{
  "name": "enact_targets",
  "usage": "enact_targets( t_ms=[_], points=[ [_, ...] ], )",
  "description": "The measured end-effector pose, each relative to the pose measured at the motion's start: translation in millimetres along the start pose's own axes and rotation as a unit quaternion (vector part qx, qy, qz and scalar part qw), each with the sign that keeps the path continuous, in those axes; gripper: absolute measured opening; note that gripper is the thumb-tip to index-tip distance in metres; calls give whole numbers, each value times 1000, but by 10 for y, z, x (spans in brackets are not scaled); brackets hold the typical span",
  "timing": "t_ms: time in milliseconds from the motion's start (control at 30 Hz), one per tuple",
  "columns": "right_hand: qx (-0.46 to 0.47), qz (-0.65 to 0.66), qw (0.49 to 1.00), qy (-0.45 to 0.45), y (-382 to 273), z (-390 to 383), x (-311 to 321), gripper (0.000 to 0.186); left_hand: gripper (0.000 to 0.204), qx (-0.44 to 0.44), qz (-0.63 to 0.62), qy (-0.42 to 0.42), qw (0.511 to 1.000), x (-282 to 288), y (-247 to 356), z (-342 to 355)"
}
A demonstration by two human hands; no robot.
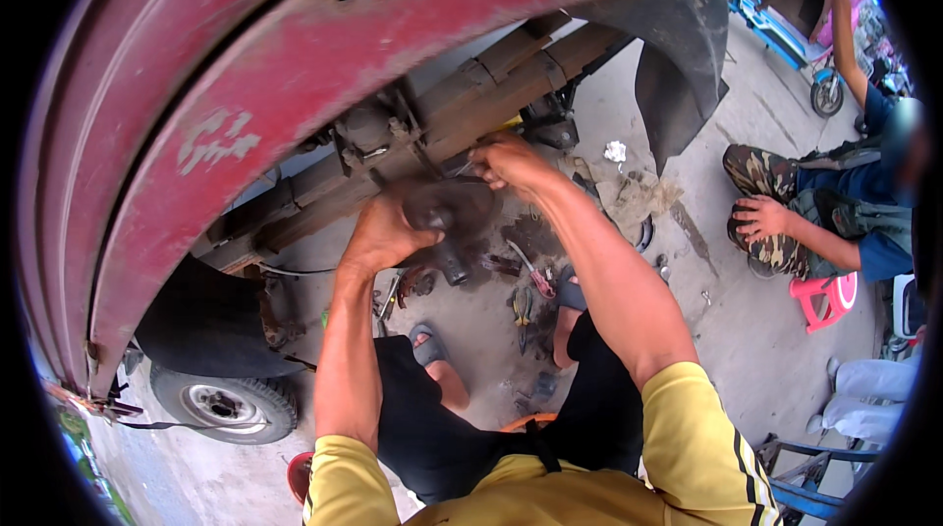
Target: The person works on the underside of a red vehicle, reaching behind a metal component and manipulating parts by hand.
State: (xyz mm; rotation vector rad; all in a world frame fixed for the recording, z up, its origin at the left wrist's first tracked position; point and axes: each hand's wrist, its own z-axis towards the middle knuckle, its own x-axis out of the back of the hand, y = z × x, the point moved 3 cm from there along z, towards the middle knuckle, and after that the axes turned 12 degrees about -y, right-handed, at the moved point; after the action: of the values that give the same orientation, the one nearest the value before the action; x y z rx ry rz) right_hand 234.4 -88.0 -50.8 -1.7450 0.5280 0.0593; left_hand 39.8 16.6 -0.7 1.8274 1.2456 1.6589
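Observation:
Under the wheel arch of a red vehicle body (324, 45), a dark round metal plate (467, 207) with a short axle stub (452, 256) stands at the end of the axle. My left hand (385, 231) grips the plate's left edge, thumb in front and fingers hidden behind it. At the plate's upper right, my right hand (511, 163) is closed. A thin bit of metal shows by its fingertips, too small to name. Rusty curved brake shoes (417, 285) lie on the ground below, near pliers (523, 308) and a red-handled tool (540, 280).
Rusty leaf springs (481, 84) run above the plate. A black mudguard (678, 74) hangs at right, and a wheel (221, 403) stands at lower left. To the right, another person (825, 182) crouches beside a pink stool (823, 300). A crumpled dirty rag (634, 202) lies on the concrete.

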Motion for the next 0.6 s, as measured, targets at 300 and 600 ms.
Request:
enact_targets(
  t_ms=[300, 600],
  points=[
    [-84, -6, 996, 28, 61, 24, 35, 10, 62, -8, 101, 37, 994, 50, 106, -94],
    [-53, -85, 995, 14, -62, -42, 13, 17, 65, -27, 88, 53, 994, 33, 119, -100]
  ],
)
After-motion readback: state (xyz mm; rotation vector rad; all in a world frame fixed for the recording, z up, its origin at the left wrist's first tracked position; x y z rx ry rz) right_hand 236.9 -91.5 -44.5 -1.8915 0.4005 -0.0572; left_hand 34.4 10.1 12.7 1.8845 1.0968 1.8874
